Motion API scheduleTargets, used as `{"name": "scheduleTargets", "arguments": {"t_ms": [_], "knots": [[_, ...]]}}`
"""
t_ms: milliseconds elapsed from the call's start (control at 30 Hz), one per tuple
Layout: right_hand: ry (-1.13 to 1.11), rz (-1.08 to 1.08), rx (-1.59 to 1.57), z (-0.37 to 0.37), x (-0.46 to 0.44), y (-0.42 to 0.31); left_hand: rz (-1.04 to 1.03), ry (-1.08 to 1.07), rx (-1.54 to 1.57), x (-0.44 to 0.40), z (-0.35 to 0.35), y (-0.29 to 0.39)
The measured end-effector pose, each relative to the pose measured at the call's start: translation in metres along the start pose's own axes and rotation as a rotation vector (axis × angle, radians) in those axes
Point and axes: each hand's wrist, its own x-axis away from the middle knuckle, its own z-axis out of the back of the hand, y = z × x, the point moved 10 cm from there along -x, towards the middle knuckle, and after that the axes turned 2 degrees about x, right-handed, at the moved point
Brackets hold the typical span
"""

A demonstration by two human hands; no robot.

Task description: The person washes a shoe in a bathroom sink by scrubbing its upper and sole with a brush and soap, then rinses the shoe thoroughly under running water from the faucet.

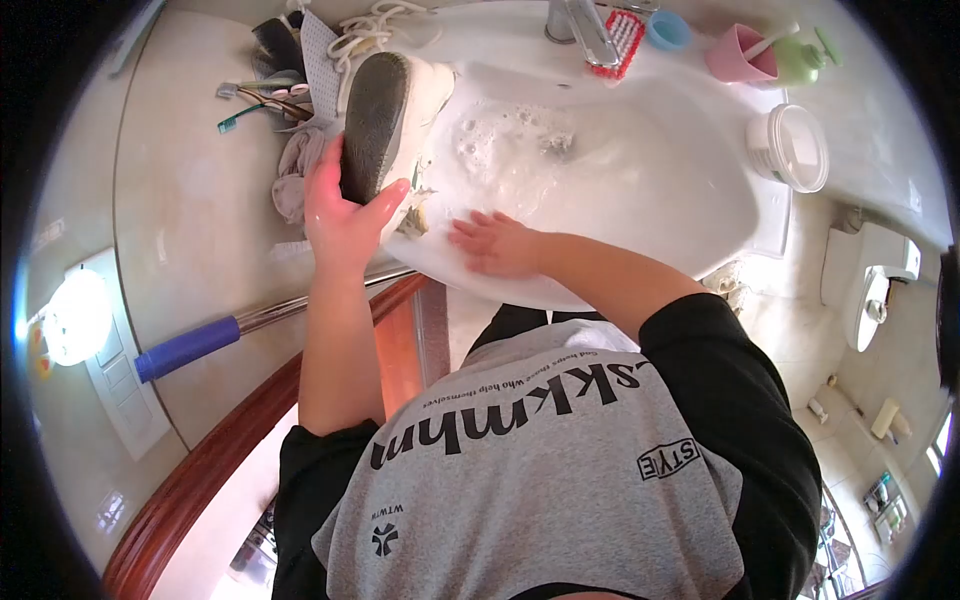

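Observation:
My left hand (345, 205) is closed around a white shoe (428, 100), thumb on the near side. The shoe is tilted at the left rim of the white sink (690, 215), and its dark grey sole (376, 120) faces left. Near the shoe's lower end is a brownish, worn-looking patch. My right hand (495, 243) is over the near left part of the basin, fingers spread and holding nothing. Foamy water (515, 150) lies in the basin beyond it. White laces (375, 30) lie on the counter behind the shoe.
At the back stand a faucet (585, 30), a red-edged scrub brush (617, 45), a blue cup (668, 31), a pink cup (740, 55) and a green bottle (797, 62). A white tub (788, 148) is right. Toothbrushes (262, 100) and a cloth (293, 180) lie left.

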Motion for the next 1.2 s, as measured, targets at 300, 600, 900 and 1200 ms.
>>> {"name": "scheduleTargets", "arguments": {"t_ms": [300, 600, 900, 1200], "knots": [[-0.346, -0.883, 0.582, 0.112, 0.189, 0.099, -0.071, 0.016, -0.037, -0.007, 0.014, 0.005], [-0.024, -1.342, 0.416, 0.124, 0.154, 0.134, -0.093, 0.011, -0.093, -0.008, 0.006, -0.004], [0.058, -0.947, 0.540, 0.110, 0.065, 0.090, -0.047, -0.033, -0.064, -0.003, -0.001, -0.002], [-0.125, -0.816, 0.636, 0.115, 0.090, 0.098, -0.056, 0.006, -0.028, 0.004, 0.009, -0.008]]}}
